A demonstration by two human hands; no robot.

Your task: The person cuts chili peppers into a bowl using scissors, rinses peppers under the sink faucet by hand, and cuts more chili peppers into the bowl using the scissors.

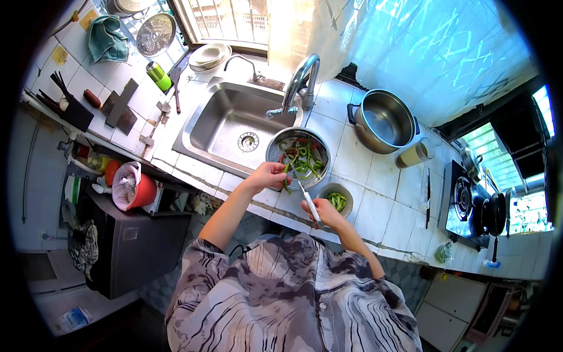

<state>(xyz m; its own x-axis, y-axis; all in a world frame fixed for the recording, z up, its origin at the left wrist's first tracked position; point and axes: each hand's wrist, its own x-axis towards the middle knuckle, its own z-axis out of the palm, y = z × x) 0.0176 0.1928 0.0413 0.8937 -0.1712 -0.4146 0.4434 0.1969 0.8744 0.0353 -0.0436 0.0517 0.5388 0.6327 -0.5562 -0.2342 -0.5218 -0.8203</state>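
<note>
My left hand (271, 176) pinches a green pepper (287, 179) at the near left rim of a metal colander (326, 154). Inside the colander lie several green peppers (308, 157) and a few reddish ones. In my right hand (324, 212) is a knife with a white handle (311, 203), its thin blade pointing up and left toward the colander. A bowl (348, 205) of cut green pieces (336, 200) stands just beyond my right hand, to the right of the colander.
A steel sink (226, 126) with a curved faucet (306, 73) lies behind and left of the colander. To the right stand a large pot (384, 120), a ribbed glass (415, 154) and a gas stove (463, 202). A red bin (142, 190) is at the left.
</note>
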